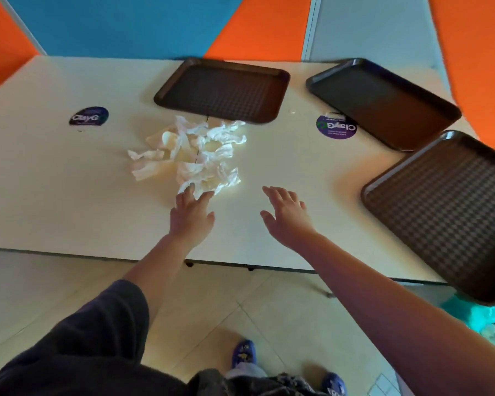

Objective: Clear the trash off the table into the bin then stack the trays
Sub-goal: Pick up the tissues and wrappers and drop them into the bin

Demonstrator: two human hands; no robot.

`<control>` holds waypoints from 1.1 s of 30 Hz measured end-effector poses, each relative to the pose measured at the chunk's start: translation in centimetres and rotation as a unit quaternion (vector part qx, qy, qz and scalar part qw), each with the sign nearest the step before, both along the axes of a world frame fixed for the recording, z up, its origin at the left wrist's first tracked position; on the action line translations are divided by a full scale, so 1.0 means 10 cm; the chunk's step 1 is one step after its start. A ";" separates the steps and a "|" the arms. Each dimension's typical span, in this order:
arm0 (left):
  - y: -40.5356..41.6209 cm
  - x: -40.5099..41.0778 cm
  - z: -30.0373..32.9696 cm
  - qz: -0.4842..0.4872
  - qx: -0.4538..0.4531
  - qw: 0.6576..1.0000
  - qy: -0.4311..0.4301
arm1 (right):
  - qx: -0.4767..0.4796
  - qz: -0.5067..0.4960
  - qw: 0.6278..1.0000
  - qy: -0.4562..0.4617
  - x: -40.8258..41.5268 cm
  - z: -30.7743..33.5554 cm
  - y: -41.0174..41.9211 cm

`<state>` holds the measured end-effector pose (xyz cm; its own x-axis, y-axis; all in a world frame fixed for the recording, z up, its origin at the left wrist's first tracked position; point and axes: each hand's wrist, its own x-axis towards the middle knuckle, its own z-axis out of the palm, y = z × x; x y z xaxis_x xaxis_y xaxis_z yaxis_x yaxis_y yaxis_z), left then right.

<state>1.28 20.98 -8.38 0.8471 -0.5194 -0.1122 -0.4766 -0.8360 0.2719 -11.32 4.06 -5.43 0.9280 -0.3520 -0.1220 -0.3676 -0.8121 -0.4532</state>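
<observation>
The left hand (190,214) reaches over the table (55,181) with fingers straight and spread, holding nothing; its fingertips (189,190) touch the near edge of a pile of crumpled napkins (193,151), which spreads away beyond and slightly left of it. Far left of that hand a round purple sticker (89,116) lies flat on the tabletop. Straight past the napkins sits a dark brown tray (223,90), its near rim just beside the pile. The right hand (287,215) hovers open too, fingers fanned, gripping nothing, well apart from the napkins. Beyond it to the right are a second sticker (336,127), partly under a second tray (383,101), and nearer, a third tray (446,212) overhanging the table's corner. The tabletop is smooth and cream, the trays waffle-textured rectangles with rounded corners. Orange, blue and grey panels (126,24) back the table; pale tiles (55,290) cover the floor. A bit of teal bag (475,312) shows below the third tray.
</observation>
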 end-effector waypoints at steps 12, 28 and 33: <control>0.15 0.50 -0.21 0.029 -0.015 0.999 0.039 | -0.046 0.083 0.990 0.101 1.00 -0.16 0.32; 0.29 0.50 -0.10 0.006 -0.305 0.952 -0.027 | -0.076 -0.048 0.994 -0.063 1.03 -0.14 0.14; 0.14 0.43 -0.13 -0.012 -0.320 0.947 -0.024 | -0.066 -0.069 0.994 -0.045 0.85 -0.24 0.04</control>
